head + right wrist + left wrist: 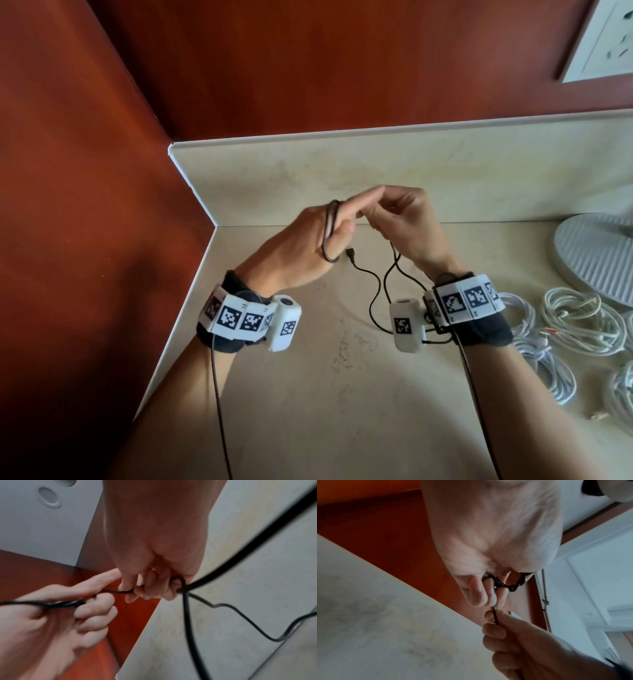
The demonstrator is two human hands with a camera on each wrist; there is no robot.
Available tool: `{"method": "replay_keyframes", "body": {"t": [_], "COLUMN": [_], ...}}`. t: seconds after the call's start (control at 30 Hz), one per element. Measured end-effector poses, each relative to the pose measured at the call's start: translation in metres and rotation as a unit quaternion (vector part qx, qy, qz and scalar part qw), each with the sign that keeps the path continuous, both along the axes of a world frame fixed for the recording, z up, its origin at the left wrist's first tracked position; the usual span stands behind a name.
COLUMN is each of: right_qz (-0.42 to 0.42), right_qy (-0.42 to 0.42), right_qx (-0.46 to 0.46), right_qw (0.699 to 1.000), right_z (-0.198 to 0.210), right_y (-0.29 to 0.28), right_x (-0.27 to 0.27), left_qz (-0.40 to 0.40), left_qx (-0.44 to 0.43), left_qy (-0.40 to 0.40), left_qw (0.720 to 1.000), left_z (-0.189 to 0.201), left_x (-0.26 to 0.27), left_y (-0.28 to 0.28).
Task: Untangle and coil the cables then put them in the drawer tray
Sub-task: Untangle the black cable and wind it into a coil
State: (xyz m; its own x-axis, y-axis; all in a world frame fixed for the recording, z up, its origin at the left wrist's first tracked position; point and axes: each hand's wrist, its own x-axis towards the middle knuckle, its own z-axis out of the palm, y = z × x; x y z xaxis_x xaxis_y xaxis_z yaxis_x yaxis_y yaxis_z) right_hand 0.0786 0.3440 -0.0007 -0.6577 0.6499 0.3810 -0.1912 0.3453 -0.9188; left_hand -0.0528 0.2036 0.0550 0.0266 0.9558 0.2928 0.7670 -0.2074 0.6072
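white cables: cut by right edge | black cable: partly hidden behind right hand

one black cable, several white cables

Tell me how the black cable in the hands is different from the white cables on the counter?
The thin black cable is dark and single; the white cables are pale and several. The black cable is partly looped round the left hand while the right hand pinches it, and its loose end hangs; the white cables lie untouched on the beige stone counter, right of the hands. Both are thin cords.
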Motion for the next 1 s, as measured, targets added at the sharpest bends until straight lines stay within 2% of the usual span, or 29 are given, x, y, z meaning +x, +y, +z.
{"method": "replay_keyframes", "body": {"t": [0.17, 0.27, 0.37, 0.53, 0.6, 0.67, 0.73, 0.8, 0.9, 1.0], "right_qz": [0.089, 0.109, 0.097, 0.076, 0.065, 0.018, -0.043, -0.066, -0.060, -0.058], "right_qy": [-0.057, -0.110, -0.158, -0.264, -0.286, -0.290, -0.295, -0.288, -0.231, -0.187], "right_qx": [-0.025, 0.021, 0.077, 0.177, 0.185, 0.247, 0.342, 0.383, 0.384, 0.349], "right_qw": [0.994, 0.988, 0.980, 0.945, 0.938, 0.925, 0.891, 0.875, 0.892, 0.916], "right_z": [0.003, 0.004, 0.005, 0.009, 0.012, 0.013, 0.014, 0.017, 0.023, 0.023], "right_y": [-0.013, -0.029, -0.041, -0.040, -0.044, -0.048, -0.049, -0.043, -0.035, -0.028], "right_x": [-0.004, -0.010, -0.015, -0.010, -0.009, -0.010, -0.010, -0.007, -0.001, 0.003], "left_qz": [0.098, 0.148, 0.207, 0.264, 0.282, 0.283, 0.269, 0.259, 0.201, 0.106], "left_qx": [0.029, 0.046, 0.059, 0.029, 0.012, -0.004, -0.058, -0.143, -0.258, -0.292], "left_qy": [-0.102, -0.183, -0.193, -0.125, -0.098, -0.064, -0.031, 0.017, 0.102, 0.076], "left_qw": [0.990, 0.971, 0.957, 0.956, 0.954, 0.957, 0.961, 0.955, 0.939, 0.947], "left_z": [-0.009, -0.020, -0.030, -0.042, -0.045, -0.047, -0.049, -0.049, -0.044, -0.042], "left_x": [-0.037, -0.048, -0.054, -0.060, -0.059, -0.056, -0.057, -0.057, -0.044, -0.026], "left_y": [0.011, 0.021, 0.032, 0.038, 0.038, 0.037, 0.037, 0.038, 0.036, 0.026]}}
